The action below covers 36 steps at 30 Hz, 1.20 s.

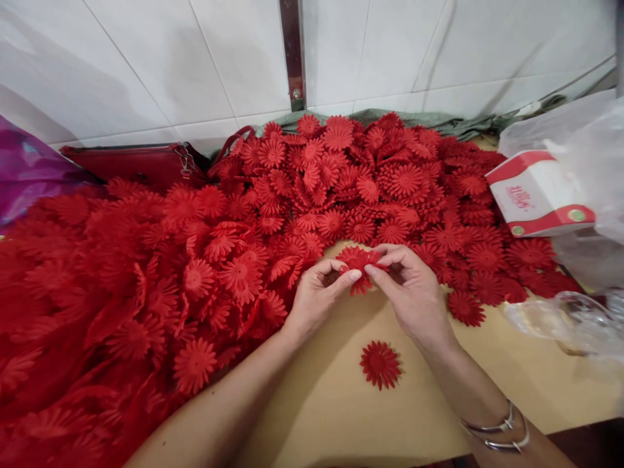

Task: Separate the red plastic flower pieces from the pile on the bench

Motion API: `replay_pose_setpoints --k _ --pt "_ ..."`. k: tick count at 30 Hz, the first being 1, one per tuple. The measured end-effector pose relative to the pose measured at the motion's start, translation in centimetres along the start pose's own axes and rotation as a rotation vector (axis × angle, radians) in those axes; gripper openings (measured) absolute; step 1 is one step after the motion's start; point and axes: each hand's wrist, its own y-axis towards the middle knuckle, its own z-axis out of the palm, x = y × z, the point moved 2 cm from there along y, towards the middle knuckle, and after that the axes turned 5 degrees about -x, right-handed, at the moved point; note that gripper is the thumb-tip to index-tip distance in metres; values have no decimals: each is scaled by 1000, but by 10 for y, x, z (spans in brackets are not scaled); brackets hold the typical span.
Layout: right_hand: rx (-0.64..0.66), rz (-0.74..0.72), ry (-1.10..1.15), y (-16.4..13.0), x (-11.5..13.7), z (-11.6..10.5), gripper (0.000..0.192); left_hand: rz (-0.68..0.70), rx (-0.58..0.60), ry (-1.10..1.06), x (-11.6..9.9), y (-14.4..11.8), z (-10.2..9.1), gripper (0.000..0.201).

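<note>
Between my two hands is a red artificial flower piece (359,259) with narrow petals, raised a little above the tan tabletop. My left hand (322,289) pinches its left side between thumb and fingers. On the other side, my right hand (409,286) grips it the same way, the thumb near its middle. Whether it is one layer or several stacked together I cannot tell. Closer to me, a single darker red flower piece (380,365) lies flat on the tabletop (312,409), apart from both hands.
Heaps of loose red flower pieces (195,279) cover the left and back. A red purse (131,162) leans at the white tiled wall (234,58). To the right are a red-and-white box (541,192), a translucent plastic bag (604,149) and clear plastic items (570,318).
</note>
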Motion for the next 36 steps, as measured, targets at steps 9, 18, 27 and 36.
replay_pose_setpoints --k 9,18,27,36 --pt "-174 108 127 11 -11 -17 26 39 -34 10 -3 -3 -2 34" --pt "-113 114 114 9 -7 -14 22 12 -85 8 -1 -3 -4 37" --pt "-100 113 118 8 -7 -16 17 -11 -129 -129 4 1 -4 34" --pt "11 109 32 3 0 -13 27 6 -124 -102 1 -1 -4 29"
